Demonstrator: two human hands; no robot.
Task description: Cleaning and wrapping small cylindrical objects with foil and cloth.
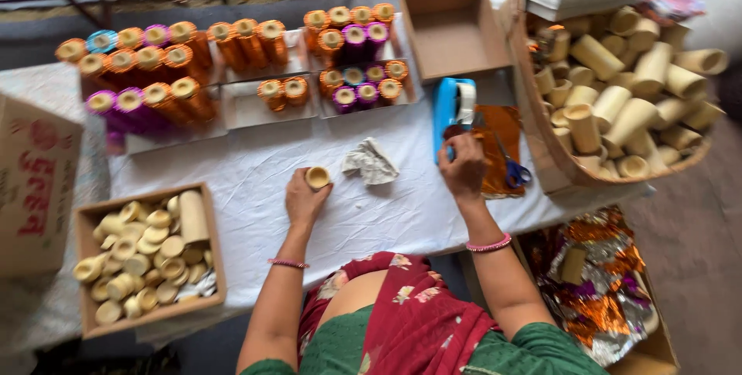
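At the centre of the frame the left hand (304,199) grips one short cream cardboard tube (317,177), standing upright on the white cloth-covered table (386,213), fingers closed round its base. Just right of it lies one crumpled scrap of grey-white paper (370,162), apart from the tube. The right hand (462,166) is clenched at the near end of one blue plastic tape dispenser (453,112); whether it pinches tape or the orange foil sheet (498,147) beneath cannot be told. One pair of blue-handled scissors (513,170) lies on that foil.

Across the upper frame sit four shallow white trays (251,108) of foil-wrapped orange and purple tubes (166,74), roughly thirty in all. One empty brown cardboard box (452,31) stands upper centre. At the right a large woven basket (541,143) holds some thirty bare cream tubes and overhangs the table's right edge. At lower left one open cardboard box (89,267) holds about thirty shorter cream tubes and caps, and a taller printed carton (35,182) fills the left edge.

Bare cloth lies between the hands and toward the near edge. A box of loose orange and silver foil (603,282) sits lower right, on a grey floor.
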